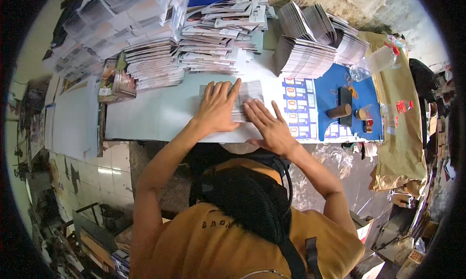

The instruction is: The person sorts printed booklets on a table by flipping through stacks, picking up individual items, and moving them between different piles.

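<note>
On the white table top in front of me lies a batch of folded paper sheets, their edges showing as thin stripes. My left hand rests on the left part of the batch, fingers stretched out and pointing away from me. Lower and to the right, my right hand lies with spread fingers, its fingertips on the batch's right side. Neither hand grips anything. The palms and fingers hide part of the sheets.
Tall piles of folded papers stand along the table's back left, with looser stacks beside them. Bundles of folded sheets sit at the back right. A blue sheet carries a brown cylinder; a clear plastic bottle lies nearby.
</note>
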`<state>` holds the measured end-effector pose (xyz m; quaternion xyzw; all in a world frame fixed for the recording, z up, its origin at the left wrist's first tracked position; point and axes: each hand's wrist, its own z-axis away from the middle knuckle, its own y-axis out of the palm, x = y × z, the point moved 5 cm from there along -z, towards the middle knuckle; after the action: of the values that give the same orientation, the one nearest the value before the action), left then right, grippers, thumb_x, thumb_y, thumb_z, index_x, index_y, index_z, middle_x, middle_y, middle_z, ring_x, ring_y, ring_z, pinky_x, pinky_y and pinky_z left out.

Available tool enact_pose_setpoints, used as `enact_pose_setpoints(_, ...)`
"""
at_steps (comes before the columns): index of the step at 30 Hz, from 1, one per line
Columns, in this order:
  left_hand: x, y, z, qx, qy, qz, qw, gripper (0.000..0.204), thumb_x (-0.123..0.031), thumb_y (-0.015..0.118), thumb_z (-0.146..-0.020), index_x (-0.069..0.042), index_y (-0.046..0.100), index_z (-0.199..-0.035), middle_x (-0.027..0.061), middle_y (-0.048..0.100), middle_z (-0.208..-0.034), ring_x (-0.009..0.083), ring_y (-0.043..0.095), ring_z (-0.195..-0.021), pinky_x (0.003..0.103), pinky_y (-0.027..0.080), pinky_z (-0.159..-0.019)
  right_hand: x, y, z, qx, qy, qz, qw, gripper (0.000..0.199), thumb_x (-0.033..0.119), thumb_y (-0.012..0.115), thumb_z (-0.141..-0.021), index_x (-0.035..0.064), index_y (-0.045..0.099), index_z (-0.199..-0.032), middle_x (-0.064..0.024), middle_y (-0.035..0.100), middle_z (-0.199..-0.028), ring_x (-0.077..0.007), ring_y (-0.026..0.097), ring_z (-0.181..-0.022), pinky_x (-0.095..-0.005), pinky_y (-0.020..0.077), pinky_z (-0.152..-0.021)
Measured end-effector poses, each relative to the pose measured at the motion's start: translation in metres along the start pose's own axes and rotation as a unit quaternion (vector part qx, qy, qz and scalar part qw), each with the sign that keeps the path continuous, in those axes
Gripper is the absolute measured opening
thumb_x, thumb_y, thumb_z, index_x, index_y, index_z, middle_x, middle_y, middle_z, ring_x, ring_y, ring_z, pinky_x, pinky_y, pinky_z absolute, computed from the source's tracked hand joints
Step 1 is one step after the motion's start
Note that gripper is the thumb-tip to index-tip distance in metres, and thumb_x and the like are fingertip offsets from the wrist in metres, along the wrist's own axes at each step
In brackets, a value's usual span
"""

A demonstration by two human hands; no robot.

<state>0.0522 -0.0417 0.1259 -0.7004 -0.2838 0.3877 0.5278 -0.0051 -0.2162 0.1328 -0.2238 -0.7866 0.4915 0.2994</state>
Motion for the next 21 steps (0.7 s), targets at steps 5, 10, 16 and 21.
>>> enact_pose_setpoints(5, -0.003, -0.002, -0.001, -0.003, 0.005, 0.017, 1.000, 0.105, -0.040, 0.083, -0.062, 0.004, 0.034, -0.144, 0.0211, 0.050, -0.123, 0.0344, 0.046, -0.120, 0.051, 0.031, -0.105, -0.053, 0.018, -0.004, -0.020, 0.135, -0.171, 0.976, 0.137, 0.024, 0.094, -0.053, -0.0025, 0.007, -0.155, -0.0269, 0.015, -0.159, -0.0407, 0.018, -0.148, -0.0465, 0.0183, -0.120)
enact_pose_setpoints(10, 0.003, -0.001, 0.005, -0.031, -0.008, 0.086, 0.996, 0.078, -0.027, 0.084, -0.070, 0.001, 0.045, -0.131, 0.0181, 0.058, -0.113, 0.0319, 0.054, -0.112, 0.048, 0.035, -0.100, -0.091, 0.068, 0.011, -0.085, 0.240, -0.335, 0.907, 0.126, 0.018, 0.090, -0.064, -0.0014, 0.005, -0.155, -0.0239, 0.024, -0.157, -0.0362, 0.030, -0.143, -0.0432, 0.0261, -0.117)
enact_pose_setpoints(16, -0.004, -0.007, 0.021, -0.171, -0.046, 0.431, 0.885, 0.064, -0.016, 0.080, -0.082, 0.003, 0.043, -0.129, 0.0159, 0.057, -0.118, 0.0198, 0.059, -0.109, 0.035, 0.048, -0.093, -0.051, 0.051, -0.003, -0.056, 0.260, -0.599, 0.755, 0.071, 0.003, 0.078, -0.077, 0.0004, 0.045, -0.139, -0.0096, 0.061, -0.121, -0.0191, 0.053, -0.117, -0.0347, 0.0402, -0.104)
enact_pose_setpoints(21, 0.010, 0.035, 0.032, -0.193, -0.074, 0.516, 0.831, 0.076, -0.013, 0.079, -0.082, 0.004, 0.030, -0.138, 0.0188, 0.051, -0.124, 0.0252, 0.055, -0.113, 0.036, 0.045, -0.097, -0.043, 0.044, -0.012, -0.094, 0.204, -0.546, 0.807, 0.056, -0.001, 0.067, -0.080, -0.0030, 0.051, -0.134, -0.0138, 0.061, -0.126, -0.0205, 0.053, -0.121, -0.0349, 0.0383, -0.107)
